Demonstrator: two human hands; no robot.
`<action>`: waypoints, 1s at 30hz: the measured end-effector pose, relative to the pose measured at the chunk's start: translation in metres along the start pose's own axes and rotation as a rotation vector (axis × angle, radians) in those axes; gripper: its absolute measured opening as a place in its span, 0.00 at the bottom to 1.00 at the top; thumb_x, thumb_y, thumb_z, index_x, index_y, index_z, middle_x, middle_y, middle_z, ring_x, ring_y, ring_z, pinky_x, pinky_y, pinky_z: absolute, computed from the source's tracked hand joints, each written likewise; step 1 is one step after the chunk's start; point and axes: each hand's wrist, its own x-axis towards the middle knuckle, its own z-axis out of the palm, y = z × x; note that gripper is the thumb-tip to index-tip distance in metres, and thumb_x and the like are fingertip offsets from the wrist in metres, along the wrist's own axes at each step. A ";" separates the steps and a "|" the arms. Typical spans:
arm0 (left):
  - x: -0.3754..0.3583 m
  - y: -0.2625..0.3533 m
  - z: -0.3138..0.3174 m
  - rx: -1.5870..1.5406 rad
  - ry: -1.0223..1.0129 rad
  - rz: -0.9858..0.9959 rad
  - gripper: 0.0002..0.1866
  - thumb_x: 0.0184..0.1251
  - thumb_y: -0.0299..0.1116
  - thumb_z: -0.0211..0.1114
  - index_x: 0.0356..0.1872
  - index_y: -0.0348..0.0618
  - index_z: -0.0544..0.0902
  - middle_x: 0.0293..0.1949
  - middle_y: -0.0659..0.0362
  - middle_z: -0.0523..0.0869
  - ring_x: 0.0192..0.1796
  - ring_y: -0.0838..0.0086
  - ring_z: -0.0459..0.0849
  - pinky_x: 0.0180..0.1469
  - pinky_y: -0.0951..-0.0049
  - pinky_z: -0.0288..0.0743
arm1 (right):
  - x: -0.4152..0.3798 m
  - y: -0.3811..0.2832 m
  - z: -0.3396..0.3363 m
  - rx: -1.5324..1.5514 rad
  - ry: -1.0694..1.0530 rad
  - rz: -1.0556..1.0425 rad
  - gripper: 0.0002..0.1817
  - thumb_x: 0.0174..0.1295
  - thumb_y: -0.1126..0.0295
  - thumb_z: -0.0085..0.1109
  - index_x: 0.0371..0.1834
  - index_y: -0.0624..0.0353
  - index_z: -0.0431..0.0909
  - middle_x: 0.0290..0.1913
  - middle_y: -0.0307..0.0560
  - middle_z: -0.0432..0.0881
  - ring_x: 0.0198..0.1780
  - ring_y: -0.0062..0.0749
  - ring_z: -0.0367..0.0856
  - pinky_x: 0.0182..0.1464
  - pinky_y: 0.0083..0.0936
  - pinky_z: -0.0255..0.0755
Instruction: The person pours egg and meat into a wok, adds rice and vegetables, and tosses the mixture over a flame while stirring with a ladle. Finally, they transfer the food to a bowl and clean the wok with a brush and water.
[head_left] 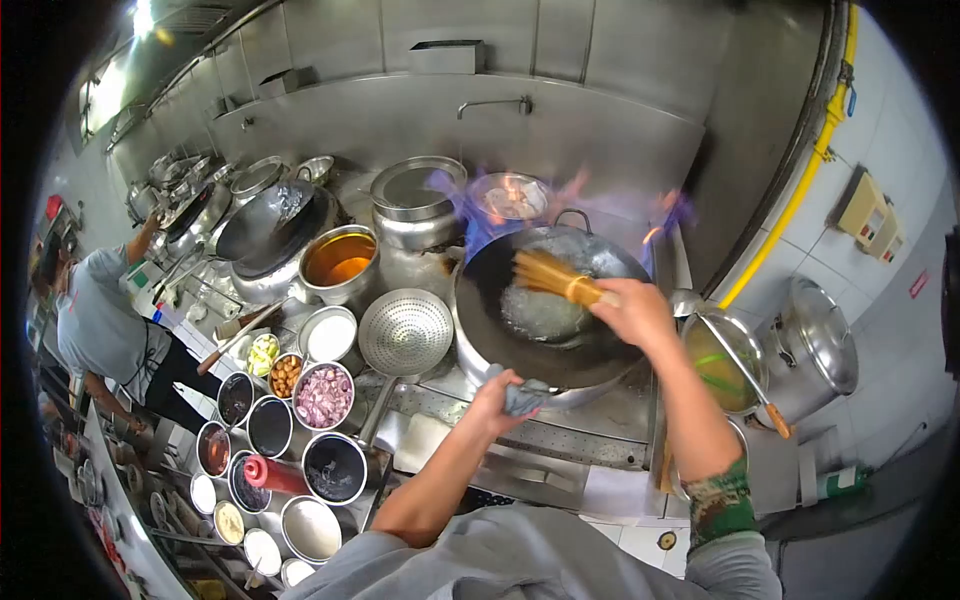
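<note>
My right hand (637,312) is closed round the bound end of a bamboo wok brush (552,276), whose bristles reach over the wok. Beneath it, the large dark wok (480,330) holds bubbling, cloudy water (545,312). At the wok's near rim, my left hand (497,402) grips a folded grey cloth (523,394), which is pressed against the edge. Flames (665,220) rise behind the wok on both sides.
Left of the wok are a perforated strainer (406,333), an orange-liquid pot (341,266) and several ingredient bowls, one with chopped onions (323,396). A ladle (735,355) rests across a pot (722,362) at right. Another person (110,310) stands far left by other woks.
</note>
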 end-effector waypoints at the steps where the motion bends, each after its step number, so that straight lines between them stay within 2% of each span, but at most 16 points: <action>1: -0.010 0.004 -0.007 0.013 -0.033 -0.015 0.14 0.58 0.35 0.61 0.45 0.46 0.77 0.42 0.52 0.84 0.43 0.59 0.84 0.44 0.55 0.81 | -0.009 0.009 -0.019 0.093 0.033 0.023 0.21 0.57 0.57 0.69 0.54 0.49 0.84 0.49 0.56 0.86 0.51 0.51 0.85 0.55 0.38 0.77; 2: -0.028 0.008 -0.003 0.054 -0.103 0.021 0.15 0.58 0.36 0.60 0.46 0.46 0.79 0.44 0.52 0.86 0.43 0.60 0.85 0.44 0.55 0.80 | -0.020 0.017 -0.036 0.129 0.086 0.030 0.22 0.57 0.59 0.70 0.55 0.51 0.84 0.50 0.56 0.86 0.51 0.49 0.85 0.56 0.37 0.76; 5: -0.039 0.023 0.003 0.025 -0.005 0.051 0.15 0.59 0.36 0.60 0.47 0.45 0.79 0.44 0.52 0.86 0.44 0.60 0.85 0.44 0.55 0.80 | -0.062 0.034 -0.073 0.310 0.187 0.105 0.24 0.57 0.64 0.71 0.57 0.58 0.82 0.52 0.56 0.86 0.52 0.41 0.85 0.57 0.31 0.75; 8: -0.049 0.051 0.022 0.045 0.062 0.084 0.15 0.60 0.37 0.59 0.47 0.43 0.80 0.44 0.51 0.86 0.45 0.58 0.85 0.44 0.55 0.80 | -0.107 0.044 -0.091 0.307 0.313 0.130 0.24 0.58 0.66 0.69 0.57 0.63 0.81 0.50 0.52 0.87 0.50 0.33 0.85 0.55 0.27 0.75; 9: -0.051 0.061 0.022 0.054 0.086 0.104 0.15 0.61 0.37 0.59 0.47 0.43 0.80 0.44 0.50 0.86 0.45 0.58 0.85 0.44 0.55 0.80 | -0.122 0.054 -0.092 0.389 0.326 0.189 0.24 0.59 0.67 0.69 0.58 0.66 0.80 0.49 0.51 0.86 0.50 0.32 0.83 0.55 0.27 0.75; 10: -0.046 0.073 0.013 0.073 0.049 0.109 0.15 0.58 0.37 0.61 0.46 0.45 0.79 0.46 0.51 0.84 0.50 0.59 0.83 0.50 0.52 0.79 | -0.137 0.060 -0.090 0.473 0.338 0.247 0.24 0.59 0.67 0.68 0.58 0.68 0.80 0.48 0.49 0.86 0.50 0.30 0.82 0.55 0.26 0.74; 12: -0.041 0.101 0.004 0.109 0.068 0.171 0.15 0.58 0.37 0.61 0.45 0.45 0.78 0.46 0.51 0.84 0.49 0.58 0.83 0.50 0.52 0.79 | -0.167 0.052 -0.091 0.724 0.354 0.419 0.25 0.59 0.67 0.69 0.59 0.70 0.79 0.45 0.46 0.84 0.43 0.27 0.82 0.48 0.24 0.76; 14: -0.045 0.127 0.008 0.133 0.151 0.242 0.13 0.60 0.37 0.59 0.44 0.44 0.78 0.45 0.51 0.85 0.47 0.58 0.84 0.48 0.51 0.79 | -0.198 0.071 -0.073 0.703 0.378 0.506 0.26 0.59 0.68 0.68 0.59 0.70 0.78 0.42 0.43 0.82 0.36 0.21 0.79 0.38 0.20 0.75; 17: -0.046 0.168 0.012 0.186 0.247 0.329 0.13 0.62 0.38 0.58 0.44 0.45 0.78 0.44 0.53 0.85 0.46 0.59 0.84 0.47 0.52 0.79 | -0.229 0.074 -0.049 0.607 0.422 0.490 0.26 0.59 0.69 0.67 0.59 0.71 0.77 0.42 0.42 0.82 0.35 0.19 0.78 0.36 0.18 0.74; 18: -0.044 0.183 0.011 0.238 0.253 0.377 0.12 0.63 0.38 0.57 0.44 0.45 0.78 0.43 0.53 0.85 0.46 0.60 0.84 0.48 0.52 0.78 | -0.237 0.068 -0.043 0.679 0.402 0.590 0.25 0.58 0.70 0.67 0.59 0.71 0.77 0.44 0.44 0.82 0.38 0.21 0.78 0.40 0.19 0.75; 19: -0.034 0.200 0.001 0.194 0.248 0.419 0.12 0.59 0.34 0.60 0.44 0.46 0.76 0.42 0.52 0.83 0.44 0.57 0.83 0.43 0.52 0.78 | -0.244 0.063 -0.037 0.749 0.380 0.684 0.25 0.58 0.71 0.66 0.59 0.72 0.78 0.45 0.45 0.83 0.41 0.23 0.79 0.45 0.21 0.75; 20: -0.038 0.212 0.010 0.200 0.285 0.445 0.12 0.58 0.33 0.60 0.44 0.46 0.75 0.41 0.51 0.83 0.43 0.56 0.83 0.43 0.52 0.78 | -0.254 0.076 -0.020 0.739 0.385 0.694 0.25 0.57 0.72 0.67 0.58 0.73 0.78 0.47 0.46 0.83 0.45 0.25 0.79 0.50 0.24 0.75; 23: -0.032 0.254 0.025 0.245 0.374 0.514 0.12 0.57 0.32 0.60 0.42 0.45 0.75 0.38 0.51 0.82 0.42 0.56 0.83 0.38 0.51 0.77 | -0.269 0.080 0.012 0.728 0.420 0.660 0.25 0.54 0.73 0.68 0.56 0.73 0.79 0.44 0.46 0.83 0.42 0.24 0.79 0.47 0.23 0.75; 26: 0.004 0.305 0.014 0.320 0.394 0.594 0.11 0.58 0.32 0.59 0.42 0.46 0.75 0.37 0.52 0.82 0.39 0.57 0.83 0.37 0.51 0.78 | -0.275 0.070 0.025 0.764 0.377 0.744 0.25 0.52 0.74 0.70 0.55 0.73 0.80 0.41 0.46 0.84 0.42 0.25 0.80 0.48 0.23 0.75; 29: 0.037 0.351 0.023 0.359 0.479 0.653 0.11 0.58 0.32 0.58 0.43 0.47 0.74 0.37 0.53 0.83 0.38 0.57 0.84 0.37 0.50 0.78 | -0.279 0.068 0.042 0.760 0.390 0.675 0.23 0.56 0.76 0.68 0.55 0.74 0.78 0.38 0.46 0.83 0.31 0.22 0.79 0.34 0.19 0.75; 30: 0.052 0.368 0.024 0.365 0.536 0.669 0.12 0.58 0.32 0.57 0.44 0.46 0.74 0.37 0.52 0.83 0.38 0.57 0.84 0.37 0.51 0.78 | -0.278 0.061 0.043 0.792 0.415 0.730 0.23 0.54 0.76 0.70 0.53 0.74 0.79 0.37 0.46 0.84 0.31 0.21 0.80 0.34 0.20 0.76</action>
